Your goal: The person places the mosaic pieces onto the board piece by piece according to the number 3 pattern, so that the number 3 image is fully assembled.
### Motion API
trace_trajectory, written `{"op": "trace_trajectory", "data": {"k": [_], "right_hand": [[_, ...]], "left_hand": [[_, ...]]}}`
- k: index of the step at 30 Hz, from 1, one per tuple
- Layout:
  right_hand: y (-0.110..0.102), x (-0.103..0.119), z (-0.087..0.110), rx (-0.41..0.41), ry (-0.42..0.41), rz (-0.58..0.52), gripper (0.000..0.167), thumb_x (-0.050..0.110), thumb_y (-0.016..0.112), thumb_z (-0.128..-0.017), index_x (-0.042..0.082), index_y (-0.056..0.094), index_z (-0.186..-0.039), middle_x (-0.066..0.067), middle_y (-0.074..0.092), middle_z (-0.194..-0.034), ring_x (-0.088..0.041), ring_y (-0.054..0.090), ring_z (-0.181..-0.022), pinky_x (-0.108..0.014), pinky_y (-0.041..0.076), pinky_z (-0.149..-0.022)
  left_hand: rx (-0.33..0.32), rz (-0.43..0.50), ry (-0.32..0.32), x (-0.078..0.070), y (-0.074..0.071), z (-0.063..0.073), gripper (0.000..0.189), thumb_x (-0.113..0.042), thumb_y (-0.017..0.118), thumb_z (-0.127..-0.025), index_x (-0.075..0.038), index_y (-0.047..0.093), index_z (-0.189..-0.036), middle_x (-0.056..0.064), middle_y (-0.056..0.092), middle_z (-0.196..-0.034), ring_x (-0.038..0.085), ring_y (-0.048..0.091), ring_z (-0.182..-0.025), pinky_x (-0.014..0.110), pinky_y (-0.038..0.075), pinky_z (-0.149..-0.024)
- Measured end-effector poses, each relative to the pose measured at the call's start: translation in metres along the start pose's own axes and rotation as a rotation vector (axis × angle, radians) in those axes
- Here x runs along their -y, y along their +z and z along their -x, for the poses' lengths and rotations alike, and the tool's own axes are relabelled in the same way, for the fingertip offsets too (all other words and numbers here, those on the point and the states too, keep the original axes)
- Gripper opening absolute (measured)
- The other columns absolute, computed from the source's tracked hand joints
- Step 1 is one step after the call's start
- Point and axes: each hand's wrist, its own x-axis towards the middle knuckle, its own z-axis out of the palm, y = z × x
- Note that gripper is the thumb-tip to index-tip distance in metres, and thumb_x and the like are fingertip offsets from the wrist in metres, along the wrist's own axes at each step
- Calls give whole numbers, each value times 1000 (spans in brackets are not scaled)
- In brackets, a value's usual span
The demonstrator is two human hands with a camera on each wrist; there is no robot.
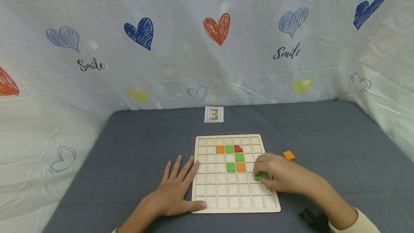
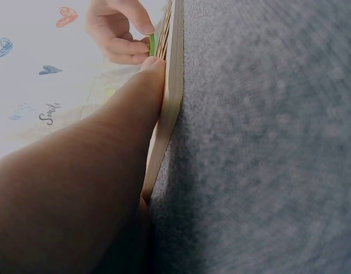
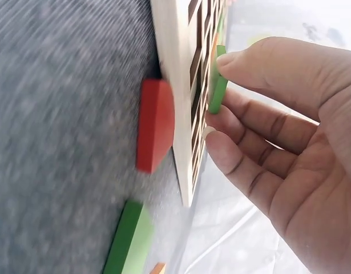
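And here's the right hand (image 1: 276,173) over the board (image 1: 210,190), pinching a green tile (image 3: 220,94) tilted on edge between thumb and fingers! The left hand (image 1: 176,191) lies spread at the board's left edge, thumb on its near-left corner. It looks like mid-fill: coloured squares (image 1: 231,167) and a red quarter-round (image 1: 238,149) sit in the board's cells, likely matching the printed card (image 1: 214,114) beyond it. Next probably calls for levelling that smooth, thick-edged tile into a recess. Pale wood-like grid, woven grey tabletop cloth (image 1: 145,139); right of the board, an orange square (image 1: 289,154) and a glossy red piece (image 3: 155,125).
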Motion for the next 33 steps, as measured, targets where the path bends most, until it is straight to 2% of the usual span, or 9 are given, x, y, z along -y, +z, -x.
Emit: {"op": "trace_trajectory", "data": {"k": [5,9,20,26,33], "right_hand": [[4,3,-8,-28,-54,25,26,-5,74,-73,18,69,-85,12,60,-90,-4,55,-82,-22,49,-72],[6,6,-15,-29,-80,41,23,-2,77,-75,17,69,-85,12,58,-90,-4,53,-82,-22,49,-72],[15,17,-29,47,-69,56,21,-2,76,-80,16,68,-84,11,56,-87,-4,50,-80,-24,48,-73],[19,21,-33,42,-77,75,19,-3,76,-81,15,71,-83,9,57,-87,-6,52,-82,-24,49,-75],[21,22,-33,43,-38,56,18,-2,77,-82,14,73,-87,9,60,-93,-7,54,-87,-25,50,-78]], "left_hand": [[0,-1,3,0,0,0,113,-86,47,-81,-21,5,-163,3,-2,-168,36,-16,-150,67,-8,-111],[-4,-6,6,1,0,0,113,-86,47,-81,-21,6,-163,3,-2,-168,36,-15,-150,67,-8,-111],[7,-14,3,1,1,0,113,-87,47,-81,-22,5,-163,3,-3,-168,36,-16,-150,67,-9,-111],[9,-15,-2,1,1,-1,113,-88,45,-80,-23,5,-164,2,-3,-168,36,-16,-150,66,-9,-111],[8,-7,-9,1,1,-2,114,-88,47,-80,-22,6,-163,3,-2,-168,35,-16,-150,66,-9,-112]]}}
